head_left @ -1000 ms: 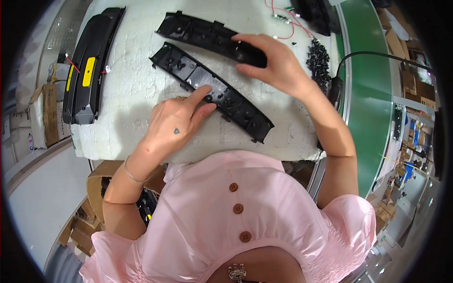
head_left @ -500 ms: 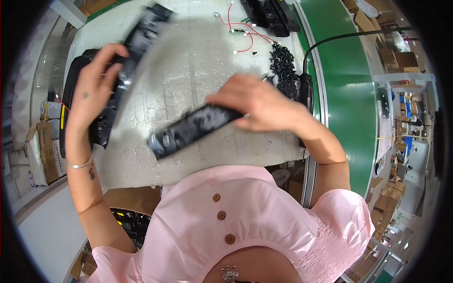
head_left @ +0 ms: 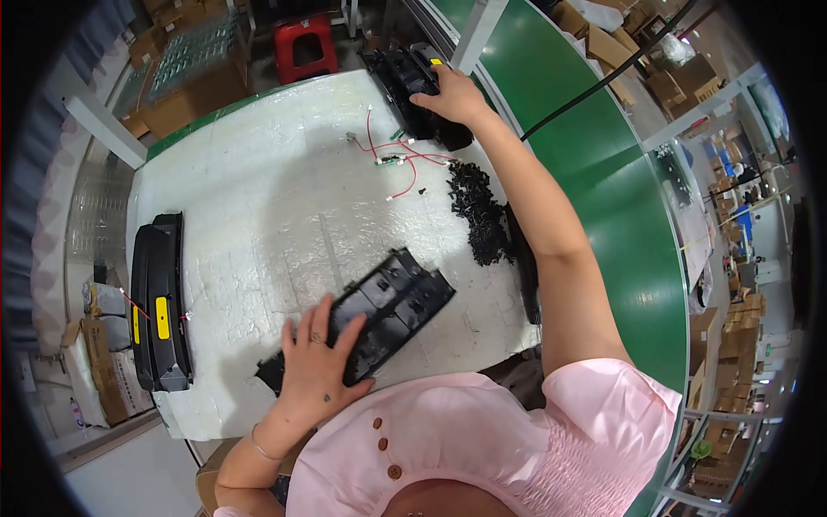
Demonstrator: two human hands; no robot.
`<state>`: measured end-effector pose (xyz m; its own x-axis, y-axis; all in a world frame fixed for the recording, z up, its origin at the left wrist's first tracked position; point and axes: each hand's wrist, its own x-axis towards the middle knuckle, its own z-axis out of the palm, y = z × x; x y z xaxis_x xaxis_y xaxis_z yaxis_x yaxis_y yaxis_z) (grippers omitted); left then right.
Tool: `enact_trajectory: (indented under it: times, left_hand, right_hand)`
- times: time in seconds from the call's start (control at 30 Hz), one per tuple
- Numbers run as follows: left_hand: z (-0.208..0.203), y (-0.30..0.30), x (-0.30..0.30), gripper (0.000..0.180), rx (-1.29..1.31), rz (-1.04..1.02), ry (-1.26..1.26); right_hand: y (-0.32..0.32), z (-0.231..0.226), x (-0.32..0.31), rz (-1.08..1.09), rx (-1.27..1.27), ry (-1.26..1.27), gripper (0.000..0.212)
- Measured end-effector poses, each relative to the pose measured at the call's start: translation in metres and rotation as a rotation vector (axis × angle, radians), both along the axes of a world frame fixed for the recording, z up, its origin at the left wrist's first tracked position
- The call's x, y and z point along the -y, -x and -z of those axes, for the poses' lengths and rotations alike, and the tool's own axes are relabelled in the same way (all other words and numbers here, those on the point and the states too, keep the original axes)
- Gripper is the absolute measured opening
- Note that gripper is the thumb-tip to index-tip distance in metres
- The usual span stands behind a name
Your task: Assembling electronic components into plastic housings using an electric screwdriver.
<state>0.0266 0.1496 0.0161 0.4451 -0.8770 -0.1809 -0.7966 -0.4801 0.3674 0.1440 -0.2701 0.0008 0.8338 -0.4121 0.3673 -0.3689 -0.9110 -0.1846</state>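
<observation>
My left hand (head_left: 314, 362) lies with spread fingers over a black plastic housing (head_left: 388, 310), gripping it across its width near the table's front edge. The housing sits aslant, its ribbed hollow side up; part of it is hidden under the hand. My right arm stretches to the far right corner of the table. There my right hand (head_left: 452, 95) has its thumb and fingers closed on one of several black housings (head_left: 409, 90) lying together. Two more black housings (head_left: 164, 302) with yellow labels rest side by side at the left edge.
A heap of small black screws (head_left: 478, 211) lies at the right, beside a black tool (head_left: 524, 267) with a cable. Small circuit boards with red wires (head_left: 392, 161) lie beyond the heap. A green surface (head_left: 594, 189) runs along the right. Past the table stands a red stool (head_left: 304, 47).
My right hand has left the near housing and reached to the far right group. My left hand has come from the left side to the housing in front of me. The view has shifted.
</observation>
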Motion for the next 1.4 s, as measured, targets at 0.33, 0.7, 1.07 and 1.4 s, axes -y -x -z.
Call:
enact_trajectory:
  times: [0.33, 0.7, 1.07, 1.4]
  left_hand:
    - [-0.015, -0.064, 0.000, 0.076, -0.578, -0.095, 0.516]
    - [-0.020, -0.168, 0.051, 0.029, -0.884, -0.511, 0.839]
    - [0.011, -0.105, 0.047, 0.047, -0.221, 0.072, 0.182]
    - [0.000, -0.022, -0.007, 0.100, -0.066, -0.042, 0.044]
  right_hand:
    - [0.019, -0.046, -0.022, 0.122, 0.080, -0.247, 0.074]
    - [0.023, -0.045, -0.117, -0.587, 0.253, -0.442, 0.026]
    - [-0.086, 0.019, 0.006, -0.616, -0.297, 0.593, 0.021]
    - [-0.074, -0.079, -0.051, -0.654, -0.259, 1.060, 0.015]
